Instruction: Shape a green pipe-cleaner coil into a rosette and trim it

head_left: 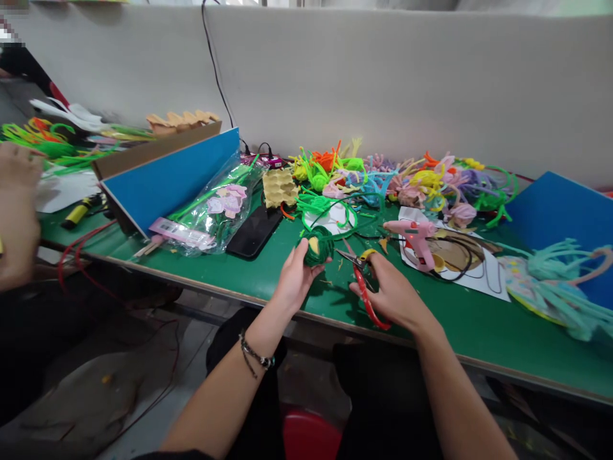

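Note:
My left hand (297,275) is closed around a dark green ball wound from fuzzy stems (322,248), with a pale yellow patch on its near side. Loose green stems trail from the ball toward the right. In my right hand (390,291) is a pair of scissors (366,297) with red and yellow handles. Its blades are parted and point left, close to the ball but seemingly apart from it. Behind the ball, a white disc (338,220) lies under bright green pipe cleaners (318,204).
A pink glue gun (416,241) rests on white paper (498,291) to the right. Left of my hands are a black phone (253,233), a plastic packet (223,220) and a blue board (172,185). Colourful pipe cleaners (426,182) pile along the wall. Another person's hand (19,204) is at far left.

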### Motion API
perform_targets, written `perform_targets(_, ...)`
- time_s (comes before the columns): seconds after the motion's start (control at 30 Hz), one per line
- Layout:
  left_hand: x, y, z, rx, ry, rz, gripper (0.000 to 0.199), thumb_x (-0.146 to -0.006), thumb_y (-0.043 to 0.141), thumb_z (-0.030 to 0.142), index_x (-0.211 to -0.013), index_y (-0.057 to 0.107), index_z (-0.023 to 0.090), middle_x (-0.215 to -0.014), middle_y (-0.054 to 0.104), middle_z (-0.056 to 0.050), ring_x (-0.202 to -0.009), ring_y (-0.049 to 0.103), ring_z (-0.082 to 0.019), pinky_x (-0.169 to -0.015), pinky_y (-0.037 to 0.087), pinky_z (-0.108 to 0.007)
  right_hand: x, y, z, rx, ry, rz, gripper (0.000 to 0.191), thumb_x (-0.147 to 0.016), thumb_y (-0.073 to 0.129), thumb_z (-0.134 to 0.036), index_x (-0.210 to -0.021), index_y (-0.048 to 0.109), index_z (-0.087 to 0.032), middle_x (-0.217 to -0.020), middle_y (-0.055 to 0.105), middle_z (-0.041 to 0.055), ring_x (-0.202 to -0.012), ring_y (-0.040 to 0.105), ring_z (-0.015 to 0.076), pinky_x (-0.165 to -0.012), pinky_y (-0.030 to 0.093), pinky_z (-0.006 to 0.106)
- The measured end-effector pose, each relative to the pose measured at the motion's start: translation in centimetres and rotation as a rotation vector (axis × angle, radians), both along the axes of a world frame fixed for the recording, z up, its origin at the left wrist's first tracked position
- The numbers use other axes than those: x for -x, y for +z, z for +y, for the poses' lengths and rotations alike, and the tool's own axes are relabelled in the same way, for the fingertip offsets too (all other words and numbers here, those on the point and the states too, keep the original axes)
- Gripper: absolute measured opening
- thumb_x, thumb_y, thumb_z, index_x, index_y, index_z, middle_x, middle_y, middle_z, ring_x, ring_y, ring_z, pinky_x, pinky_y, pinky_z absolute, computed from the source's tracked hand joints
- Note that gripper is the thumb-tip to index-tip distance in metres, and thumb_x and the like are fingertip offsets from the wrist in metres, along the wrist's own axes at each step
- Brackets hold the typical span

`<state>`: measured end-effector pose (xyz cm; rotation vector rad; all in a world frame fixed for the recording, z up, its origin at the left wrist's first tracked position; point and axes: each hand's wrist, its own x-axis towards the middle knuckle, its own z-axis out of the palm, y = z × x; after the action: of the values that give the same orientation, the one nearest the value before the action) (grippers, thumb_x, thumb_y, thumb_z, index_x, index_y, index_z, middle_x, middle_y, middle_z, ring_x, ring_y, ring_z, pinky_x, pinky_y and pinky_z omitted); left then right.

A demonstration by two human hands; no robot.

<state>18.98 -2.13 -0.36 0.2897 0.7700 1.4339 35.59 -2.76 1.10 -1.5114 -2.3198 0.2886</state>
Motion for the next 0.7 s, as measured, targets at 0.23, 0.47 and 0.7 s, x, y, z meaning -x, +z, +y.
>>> perform_targets(0.23, -0.6, -1.6, -0.3, -0.173, -0.109, 0.242, 0.025, -0.074, 0.061, 0.034, -0.092, 0.058, 0.017, -0.081, 0.066, 0.0, -0.065, 0.061, -0.013, -0.064, 0.047, -0.025, 0.8, 0.2, -0.4, 0.029, 0.018, -0.037, 0.031, -0.075, 0.051, -0.042, -0.093, 0.049, -0.017, -0.087, 0.059, 0.0089, -0.079, 0.058, 0.0233, -0.065, 0.042, 0.031)
perform_targets(0.47, -0.7, -2.3, -0.3, -0.259, -0.121, 0.319, 0.031, -0.072, 0.063, 0.037, -0.096, 0.06, 0.018, -0.085, 0.067, 0.0, -0.073, 0.06, -0.012, -0.069, 0.047, -0.023, 1.1, 0.2, -0.6, -0.001, -0.028, -0.101, 0.03, -0.077, 0.049, -0.046, -0.088, 0.052, -0.018, -0.084, 0.06, 0.0078, -0.073, 0.059, 0.0222, -0.059, 0.038, 0.028)
perform_targets(0.7, -0.6, -2.0, -0.4, -0.218, -0.092, 0.302, 0.021, -0.074, 0.062, 0.029, -0.092, 0.062, 0.018, -0.082, 0.067, -0.001, -0.074, 0.06, -0.013, -0.067, 0.047, -0.02, 1.3, 0.4, -0.8, 0.006, -0.045, -0.199, 0.039, -0.081, 0.042, -0.049, -0.094, 0.055, -0.015, -0.093, 0.064, 0.012, -0.08, 0.062, 0.0248, -0.061, 0.04, 0.029)
